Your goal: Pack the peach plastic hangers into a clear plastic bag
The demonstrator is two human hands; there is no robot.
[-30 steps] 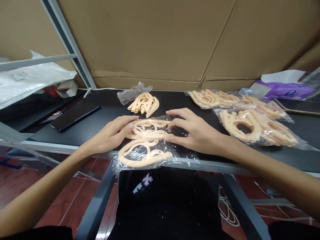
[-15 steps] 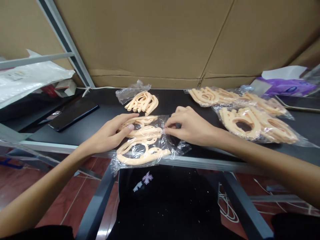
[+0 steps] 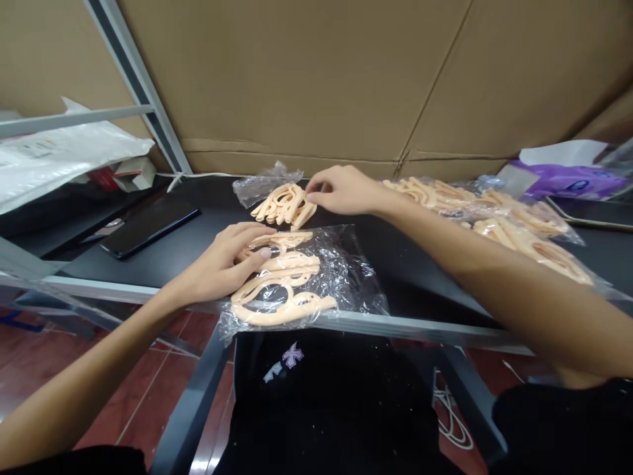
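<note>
A clear plastic bag (image 3: 353, 277) lies at the table's front edge with several cream plastic pieces (image 3: 277, 313) inside or under its film. My left hand (image 3: 232, 260) rests on the bag's left part, thumb and fingers apart, pressing on the pieces. Behind the bag is a loose pile of cream pieces (image 3: 279, 204). My right hand (image 3: 341, 189) is at the pile's right side, its thumb and fingertips closed on the edge of a piece.
Filled bags of cream pieces (image 3: 539, 247) lie at the right, near a purple packet (image 3: 576, 179). Behind the pile is a crumpled clear bag (image 3: 264, 183). A black phone (image 3: 151, 227) is at the left, by a metal frame (image 3: 143, 86). Cardboard stands behind.
My right hand has left the bag's right edge and moved back to the loose pile. The bag's right part now lies spread out flatter. My left hand has stayed on the bag.
</note>
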